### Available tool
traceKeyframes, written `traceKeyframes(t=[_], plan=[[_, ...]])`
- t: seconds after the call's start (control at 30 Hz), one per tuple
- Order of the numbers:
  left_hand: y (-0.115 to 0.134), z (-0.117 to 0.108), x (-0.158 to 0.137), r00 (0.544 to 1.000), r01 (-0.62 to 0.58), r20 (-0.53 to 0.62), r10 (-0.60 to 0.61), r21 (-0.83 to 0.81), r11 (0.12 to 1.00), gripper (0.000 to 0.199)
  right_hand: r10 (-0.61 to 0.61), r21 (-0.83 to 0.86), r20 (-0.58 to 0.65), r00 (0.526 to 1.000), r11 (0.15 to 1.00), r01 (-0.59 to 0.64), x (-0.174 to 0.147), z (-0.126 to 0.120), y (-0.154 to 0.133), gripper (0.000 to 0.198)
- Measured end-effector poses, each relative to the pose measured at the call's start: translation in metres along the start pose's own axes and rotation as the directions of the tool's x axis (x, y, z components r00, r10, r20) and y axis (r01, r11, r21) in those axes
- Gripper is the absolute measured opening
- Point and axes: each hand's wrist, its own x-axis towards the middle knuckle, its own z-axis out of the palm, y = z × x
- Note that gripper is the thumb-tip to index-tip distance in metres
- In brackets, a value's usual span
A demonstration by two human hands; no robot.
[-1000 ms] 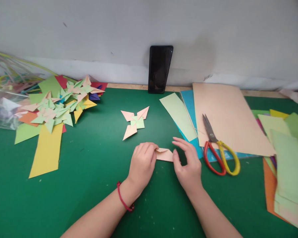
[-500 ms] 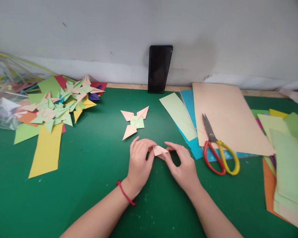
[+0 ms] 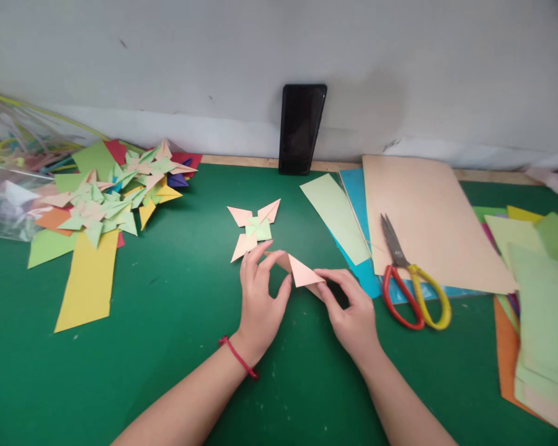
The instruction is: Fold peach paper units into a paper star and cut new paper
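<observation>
The right hand (image 3: 351, 313) has its thumb and index finger pressed together on the right corner of a folded peach paper (image 3: 304, 271), which is between the 2 hands, in front of the person and near the middle of the table (image 3: 167, 359). The paper shows a triangular flap, with another layer partly visible behind it. The left hand (image 3: 263, 303) is curved, with a wide gap between its thumb and index finger. These 2 fingertips are at the left side of the paper, but from this angle I cannot tell whether they grip it or only touch it. A red bracelet (image 3: 239, 359) is around the left wrist.

Just beyond the left hand lies a folded paper piece (image 3: 259, 229), with a green square centre and 3 peach points. At the left, a pile of folded stars (image 3: 97, 207) lies near a clear plastic bag (image 3: 9, 217), and a yellow paper (image 3: 86, 282) reaches out from under the pile.

At the right of the hands, scissors (image 3: 398, 257) with 1 red and 1 yellow handle lie partly on a large peach sheet (image 3: 428, 204). A dark phone (image 3: 303, 130) leans upright against the wall (image 3: 167, 62).
</observation>
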Motion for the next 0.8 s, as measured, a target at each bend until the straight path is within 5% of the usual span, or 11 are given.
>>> traceKeyframes(t=[0.4,0.8], plan=[[-0.0033,0.0007,-0.0015,0.993,0.004,0.116,-0.006,0.022,1.000,0.024,-0.026,0.035,-0.008,1.000,0.999,0.026,0.0007,0.0008,-0.0001,0.017],[-0.0045,-0.0015,0.0006,0.962,-0.088,0.247,0.117,-0.124,0.988,0.026,0.088,0.108,-0.051,0.995,0.991,-0.082,0.0013,-0.0018,0.0017,0.016]])
